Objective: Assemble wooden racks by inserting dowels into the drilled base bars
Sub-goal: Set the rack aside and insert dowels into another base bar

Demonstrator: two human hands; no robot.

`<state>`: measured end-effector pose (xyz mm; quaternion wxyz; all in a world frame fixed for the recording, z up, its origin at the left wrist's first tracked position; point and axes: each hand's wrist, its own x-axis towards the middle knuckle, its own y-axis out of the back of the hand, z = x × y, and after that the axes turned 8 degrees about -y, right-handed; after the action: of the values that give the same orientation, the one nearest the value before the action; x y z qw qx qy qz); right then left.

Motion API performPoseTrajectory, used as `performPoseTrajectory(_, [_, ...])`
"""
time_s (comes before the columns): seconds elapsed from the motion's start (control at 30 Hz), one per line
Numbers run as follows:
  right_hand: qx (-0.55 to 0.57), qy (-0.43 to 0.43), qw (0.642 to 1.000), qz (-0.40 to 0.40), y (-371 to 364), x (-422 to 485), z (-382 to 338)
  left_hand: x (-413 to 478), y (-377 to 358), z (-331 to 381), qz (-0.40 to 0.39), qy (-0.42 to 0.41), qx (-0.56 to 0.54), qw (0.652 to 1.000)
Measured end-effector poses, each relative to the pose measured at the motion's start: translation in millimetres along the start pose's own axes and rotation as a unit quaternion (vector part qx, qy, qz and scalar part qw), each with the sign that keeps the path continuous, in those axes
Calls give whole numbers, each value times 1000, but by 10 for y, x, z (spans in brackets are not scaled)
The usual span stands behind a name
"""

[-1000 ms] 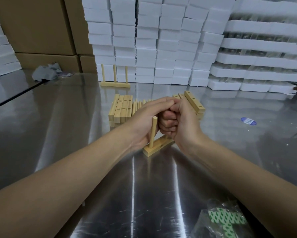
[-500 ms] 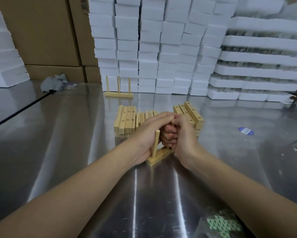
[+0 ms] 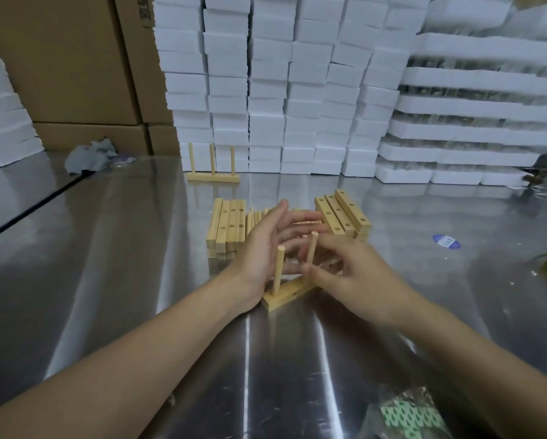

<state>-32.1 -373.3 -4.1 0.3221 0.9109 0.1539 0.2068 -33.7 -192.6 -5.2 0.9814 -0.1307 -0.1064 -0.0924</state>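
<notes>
A wooden base bar (image 3: 284, 295) lies on the steel table (image 3: 113, 280) in front of me. Two dowels stand upright in it, the near dowel (image 3: 278, 270) and the second dowel (image 3: 311, 252). My left hand (image 3: 265, 248) is behind the bar with its fingers straight and spread. My right hand (image 3: 351, 274) hovers beside the second dowel, fingers loosely spread and blurred, thumb close to the dowel. Behind the hands are a left stack of drilled bars (image 3: 227, 229), a right stack of drilled bars (image 3: 345, 213) and loose dowels (image 3: 255, 218) between them.
A finished rack (image 3: 213, 176) with three dowels stands at the back. Behind it rise white foam boxes (image 3: 297, 106) and cardboard boxes (image 3: 75, 64). A grey rag (image 3: 90, 155), a blue sticker (image 3: 446, 241) and a plastic bag (image 3: 405, 413) are also on the table.
Both hands were clenched together over a dowel on the bar. They have opened and drawn apart, and the second dowel now shows standing in the bar.
</notes>
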Motion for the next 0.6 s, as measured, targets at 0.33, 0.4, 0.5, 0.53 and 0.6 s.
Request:
performPoseTrajectory(0.33, [-70, -8, 997, 35, -297, 0, -157, 75, 367, 398, 323, -313, 55, 891])
performPoseTrajectory(0.4, [-64, -23, 998, -5, -347, 82, -228, 111, 512, 451, 378, -306, 53, 872])
performPoseTrajectory(0.5, [1, -82, 991, -106, -202, 221, -312, 149, 686, 424, 417, -280, 42, 863])
performPoseTrajectory(0.53, [5, -92, 989, -113, -101, 284, -315, 162, 723, 412, 425, -276, 38, 861])
performPoseTrajectory(0.6, [-39, -87, 994, -61, 79, 434, -291, 180, 771, 397, 434, -274, 36, 857])
